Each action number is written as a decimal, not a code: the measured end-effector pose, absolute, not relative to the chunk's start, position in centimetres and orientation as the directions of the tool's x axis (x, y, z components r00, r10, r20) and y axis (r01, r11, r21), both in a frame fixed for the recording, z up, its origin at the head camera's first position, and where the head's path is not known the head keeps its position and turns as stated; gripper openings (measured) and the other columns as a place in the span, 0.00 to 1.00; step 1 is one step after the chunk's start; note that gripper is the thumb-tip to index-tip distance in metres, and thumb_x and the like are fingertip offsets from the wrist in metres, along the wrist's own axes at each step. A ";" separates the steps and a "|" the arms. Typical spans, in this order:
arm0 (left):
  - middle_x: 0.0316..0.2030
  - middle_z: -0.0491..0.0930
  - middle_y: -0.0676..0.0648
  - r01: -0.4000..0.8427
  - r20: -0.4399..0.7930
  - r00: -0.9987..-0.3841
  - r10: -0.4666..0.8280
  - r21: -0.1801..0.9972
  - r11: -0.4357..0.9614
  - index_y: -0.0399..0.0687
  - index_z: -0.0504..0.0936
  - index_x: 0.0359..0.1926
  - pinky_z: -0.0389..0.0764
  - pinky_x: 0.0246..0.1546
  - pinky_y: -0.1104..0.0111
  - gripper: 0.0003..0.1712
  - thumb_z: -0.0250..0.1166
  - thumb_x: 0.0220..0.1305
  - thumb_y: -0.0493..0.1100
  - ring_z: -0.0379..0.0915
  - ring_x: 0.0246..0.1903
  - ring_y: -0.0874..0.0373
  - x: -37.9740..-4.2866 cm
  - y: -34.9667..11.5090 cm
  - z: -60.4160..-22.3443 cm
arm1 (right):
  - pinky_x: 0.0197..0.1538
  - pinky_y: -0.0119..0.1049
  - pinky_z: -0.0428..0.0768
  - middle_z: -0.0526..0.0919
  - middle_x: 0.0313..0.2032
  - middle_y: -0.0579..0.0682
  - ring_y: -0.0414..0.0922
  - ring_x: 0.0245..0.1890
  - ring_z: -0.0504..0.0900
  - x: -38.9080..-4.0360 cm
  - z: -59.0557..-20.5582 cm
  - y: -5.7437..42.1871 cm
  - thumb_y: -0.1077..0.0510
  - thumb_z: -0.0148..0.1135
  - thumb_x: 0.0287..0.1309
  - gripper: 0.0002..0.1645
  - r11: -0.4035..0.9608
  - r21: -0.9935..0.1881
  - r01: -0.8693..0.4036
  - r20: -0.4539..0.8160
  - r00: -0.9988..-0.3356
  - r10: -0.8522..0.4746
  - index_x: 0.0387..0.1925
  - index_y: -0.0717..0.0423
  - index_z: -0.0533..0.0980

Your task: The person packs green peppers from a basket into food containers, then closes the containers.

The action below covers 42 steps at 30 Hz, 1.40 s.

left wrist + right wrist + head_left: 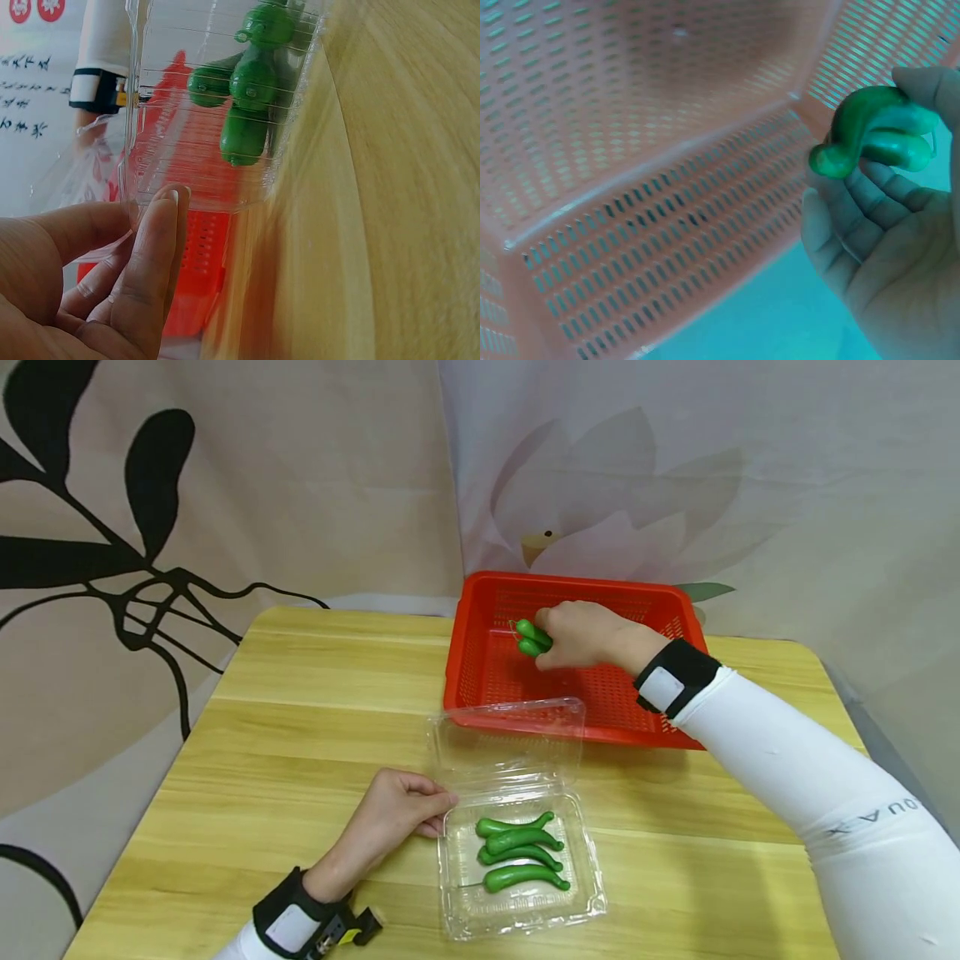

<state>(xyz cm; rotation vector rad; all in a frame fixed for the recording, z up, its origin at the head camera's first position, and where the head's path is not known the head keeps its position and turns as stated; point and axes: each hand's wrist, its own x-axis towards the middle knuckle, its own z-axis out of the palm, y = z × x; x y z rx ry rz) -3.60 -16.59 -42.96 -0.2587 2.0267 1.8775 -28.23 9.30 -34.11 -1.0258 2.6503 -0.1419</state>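
Observation:
Over the red plastic basket (pixel 487 685), my right hand (pixel 581 635) holds two green chili peppers (pixel 531 630) between thumb and fingers. The right wrist view shows the curved chili peppers (pixel 855 127) against the fingers, one overlapping the other. My left hand (pixel 390 814) pinches the left edge of a clear plastic clamshell box (pixel 588 868) near its hinge. Several green chili peppers (pixel 525 838) lie side by side in the box's base. Its clear lid (pixel 510 752) is raised at the back and overlaps the basket's front rim in the head view.
Both the box and the basket stand on a wooden table (pixel 315 710), the basket at its back edge. A printed cloth (pixel 322 477) hangs behind the table. The slotted basket floor (pixel 667 232) shows in the right wrist view.

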 end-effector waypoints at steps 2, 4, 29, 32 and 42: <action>0.27 0.86 0.39 -0.371 -0.380 -0.918 0.116 0.924 0.092 0.26 0.88 0.40 0.92 0.30 0.64 0.12 0.74 0.65 0.36 0.84 0.22 0.56 -3.6 -16.6 -43.0 | 0.35 0.37 0.76 0.78 0.28 0.50 0.47 0.29 0.76 -27.9 -33.2 9.4 0.49 0.70 0.59 0.15 0.741 -0.219 -0.635 -0.208 -0.711 -0.671 0.36 0.54 0.75; 0.27 0.86 0.38 -0.366 -0.375 -0.920 0.118 0.926 0.090 0.26 0.88 0.41 0.92 0.30 0.64 0.12 0.73 0.65 0.36 0.84 0.22 0.57 -3.5 -16.7 -43.0 | 0.35 0.38 0.75 0.77 0.27 0.50 0.47 0.29 0.76 -27.6 -32.3 9.6 0.49 0.70 0.59 0.15 0.740 -0.245 -0.627 -0.181 -0.720 -0.670 0.35 0.54 0.75; 0.25 0.86 0.39 -0.352 -0.362 -0.924 0.122 0.931 0.098 0.26 0.88 0.41 0.92 0.29 0.63 0.12 0.73 0.66 0.36 0.84 0.22 0.57 -3.6 -16.6 -42.8 | 0.32 0.38 0.74 0.76 0.28 0.45 0.44 0.30 0.74 -21.3 -26.4 12.8 0.49 0.70 0.61 0.13 0.699 -0.302 -0.648 0.053 -0.744 -0.666 0.38 0.49 0.75; 0.25 0.86 0.38 -0.351 -0.361 -0.924 0.121 0.931 0.098 0.26 0.88 0.42 0.92 0.29 0.63 0.12 0.73 0.66 0.36 0.84 0.22 0.56 -3.5 -16.5 -42.7 | 0.31 0.38 0.75 0.77 0.28 0.44 0.42 0.29 0.74 -20.1 -26.0 12.9 0.49 0.71 0.60 0.13 0.690 -0.301 -0.659 0.070 -0.736 -0.673 0.39 0.48 0.75; 0.26 0.86 0.38 -0.355 -0.364 -0.923 0.120 0.930 0.091 0.26 0.88 0.42 0.91 0.29 0.64 0.12 0.72 0.67 0.36 0.84 0.22 0.56 -3.5 -16.5 -43.0 | 0.29 0.32 0.77 0.76 0.30 0.39 0.37 0.29 0.73 -16.5 -26.5 12.6 0.52 0.74 0.56 0.16 0.554 -0.257 -0.792 0.204 -0.605 -0.770 0.41 0.50 0.77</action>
